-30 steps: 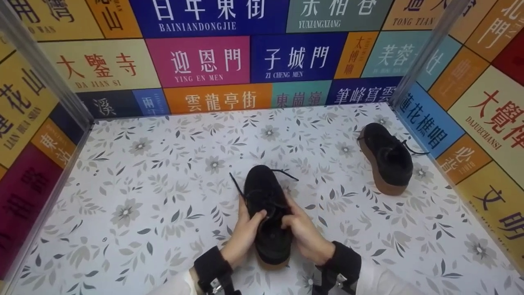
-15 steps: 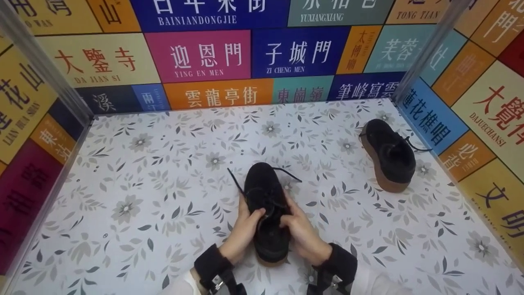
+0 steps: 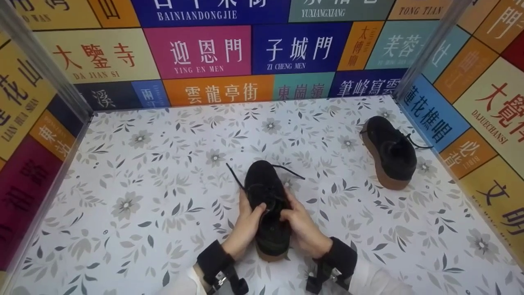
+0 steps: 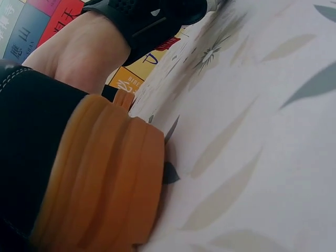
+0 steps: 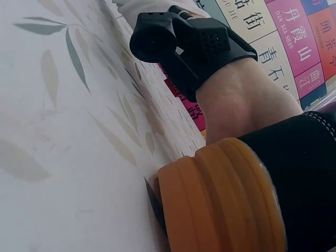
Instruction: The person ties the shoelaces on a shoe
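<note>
Shoe (image 3: 270,196) btwn L hand (image 3: 244,227) & R hand (image 3: 303,228), 2nd shoe (image 3: 388,153) farther back R; wall (image 3: 204,51) behind

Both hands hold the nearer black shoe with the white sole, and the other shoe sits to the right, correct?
The sole is orange-brown, not white, as the left wrist view shows. The left hand and right hand hold the nearer black shoe, and the other shoe sits to the right.

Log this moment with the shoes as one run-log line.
left hand: grips nearer black lace-up shoe, left side | right hand: grips same shoe, right side | farther black lace-up shoe: at right, untouched
</note>
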A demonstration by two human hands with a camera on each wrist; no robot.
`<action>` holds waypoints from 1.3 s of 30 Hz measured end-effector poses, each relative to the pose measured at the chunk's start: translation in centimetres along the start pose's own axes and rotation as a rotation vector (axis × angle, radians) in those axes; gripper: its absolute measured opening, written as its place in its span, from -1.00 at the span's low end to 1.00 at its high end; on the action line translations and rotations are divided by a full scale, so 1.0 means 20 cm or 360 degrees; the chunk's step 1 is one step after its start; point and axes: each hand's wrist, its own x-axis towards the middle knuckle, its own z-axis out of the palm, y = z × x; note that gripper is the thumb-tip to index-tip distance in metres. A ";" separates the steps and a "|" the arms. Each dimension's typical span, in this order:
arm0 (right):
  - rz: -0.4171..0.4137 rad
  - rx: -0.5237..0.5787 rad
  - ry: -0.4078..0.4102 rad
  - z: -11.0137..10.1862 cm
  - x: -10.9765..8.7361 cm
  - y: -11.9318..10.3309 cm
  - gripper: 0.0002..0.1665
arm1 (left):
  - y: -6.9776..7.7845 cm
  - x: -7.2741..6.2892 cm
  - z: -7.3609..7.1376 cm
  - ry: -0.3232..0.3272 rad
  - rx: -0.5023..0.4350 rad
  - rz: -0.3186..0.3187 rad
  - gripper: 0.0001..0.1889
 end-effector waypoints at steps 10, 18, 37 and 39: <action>-0.0147 -0.0105 -0.0062 -0.03 0.00 0.00 0.03 | -0.02 0.00 -0.02 0.0008 0.0044 0.0002 -0.14; -0.0433 -0.0370 -0.0040 -0.08 0.03 -0.09 -0.51 | 0.05 0.02 0.00 0.0016 0.0067 -0.0088 -0.11; -0.0432 -0.0251 -0.0099 -0.07 0.07 -0.24 -0.78 | 0.21 0.06 -0.02 0.0247 -0.0129 0.0179 -0.57; -0.0421 -0.0212 -0.0120 -0.07 0.08 -0.26 -0.73 | 0.24 0.07 -0.03 0.0253 -0.0187 0.0202 -0.61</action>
